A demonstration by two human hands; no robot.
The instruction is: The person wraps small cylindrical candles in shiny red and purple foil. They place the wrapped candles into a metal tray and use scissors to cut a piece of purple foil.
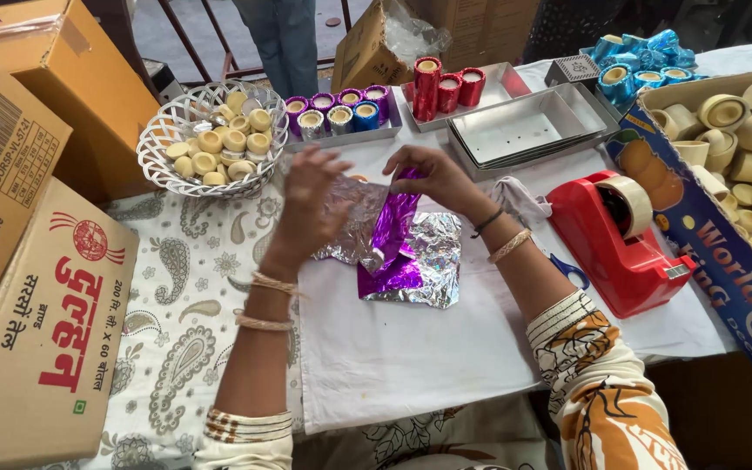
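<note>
Foil is what both hands are busy with — the left hand [311,196] has its fingers closed on a crinkled silver sheet [354,218], lifted a little off the white cloth [411,348], while the right hand [437,178] pinches the top of a purple foil strip [393,222] that hangs down between the two hands. Under them lies a small heap of foil sheets [424,265], silver and purple, flat on the cloth near the middle of the table. Behind the hands sits a metal tray [341,135] lined with small cups wrapped in purple, silver and blue foil, and just to its left a white wire basket [211,135] filled with plain cream-coloured cups. A second tray [489,87] holds three red-wrapped cups; stacked empty trays [528,130] lie beside it. On the person's right stands a red tape dispenser [624,244] — blue-handled scissors [572,271] peek out beside the forearm. Cardboard boxes [36,287] crowd the left edge, and an open box of plain cups [733,157] fills the right.
</note>
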